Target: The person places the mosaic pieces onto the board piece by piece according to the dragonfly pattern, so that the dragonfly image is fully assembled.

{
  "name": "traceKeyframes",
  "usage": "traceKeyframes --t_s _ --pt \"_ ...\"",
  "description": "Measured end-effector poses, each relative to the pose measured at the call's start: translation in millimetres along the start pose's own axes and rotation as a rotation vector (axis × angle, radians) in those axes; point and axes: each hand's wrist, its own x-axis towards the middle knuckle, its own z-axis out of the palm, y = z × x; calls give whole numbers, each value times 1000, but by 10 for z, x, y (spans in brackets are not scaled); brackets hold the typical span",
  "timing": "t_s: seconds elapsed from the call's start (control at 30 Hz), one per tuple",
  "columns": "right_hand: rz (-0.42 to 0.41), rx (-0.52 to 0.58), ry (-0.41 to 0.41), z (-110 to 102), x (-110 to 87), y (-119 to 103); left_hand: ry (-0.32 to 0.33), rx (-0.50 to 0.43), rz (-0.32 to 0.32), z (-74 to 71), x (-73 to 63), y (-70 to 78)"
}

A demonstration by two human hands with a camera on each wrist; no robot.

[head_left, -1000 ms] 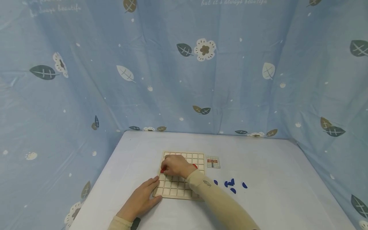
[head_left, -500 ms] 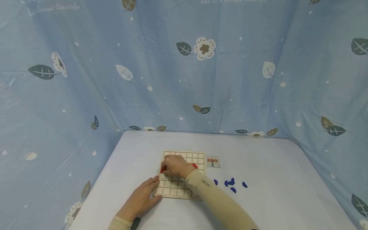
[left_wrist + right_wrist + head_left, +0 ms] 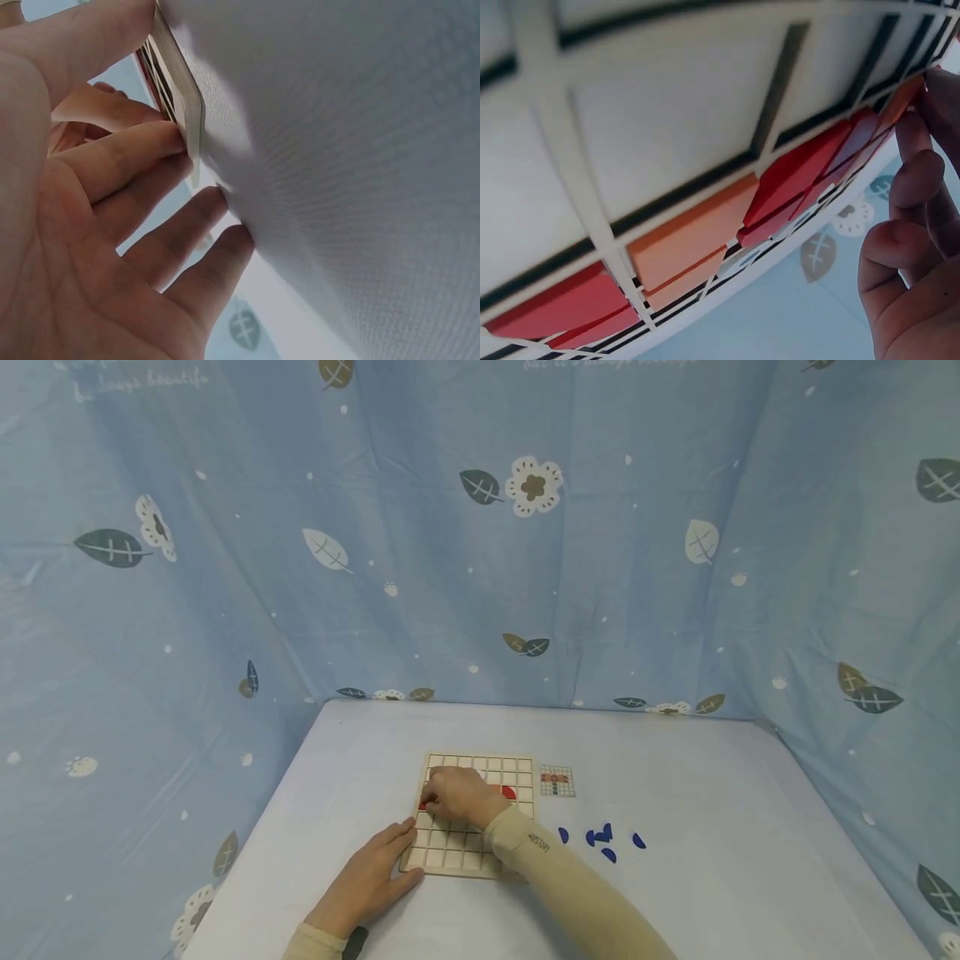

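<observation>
On the table (image 3: 690, 768), by the head view, the right hand (image 3: 461, 795) pinched a red piece (image 3: 422, 806) at the left edge of the board (image 3: 452, 860); blue pieces (image 3: 609, 856) and a card (image 3: 557, 782) lay to its right. In the left wrist view, the left hand (image 3: 105, 217) had its fingers loosely spread, thumb and forefinger at the board's rim. In the right wrist view, bunched fingertips met the end of a row with orange pieces (image 3: 694, 240); seating seemed in hand, the next move probably calling for a clean release.

Head view: right hand (image 3: 461, 795) is hiding board (image 3: 453, 859) cells, 11 o'clock | it is partly covering red piece (image 3: 423, 807), 9 o'clock | card (image 3: 557, 782) print is showing too small | right sleeve (image 3: 577, 885) is leaving frame, 5 o'clock
</observation>
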Motion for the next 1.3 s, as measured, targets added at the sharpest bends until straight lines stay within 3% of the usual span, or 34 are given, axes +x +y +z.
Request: traceKeyframes --t_s 0.7,1.0,1.3 --pt "-3 -35 97 35 -75 -21 2 9 -12 -3 -4 17" --pt "-27 -18 210 -228 -277 12 14 17 -3 -10 -14 33" --pt "-45 28 363 -567 -705 224 -13 26 -56 -23 -2 77"
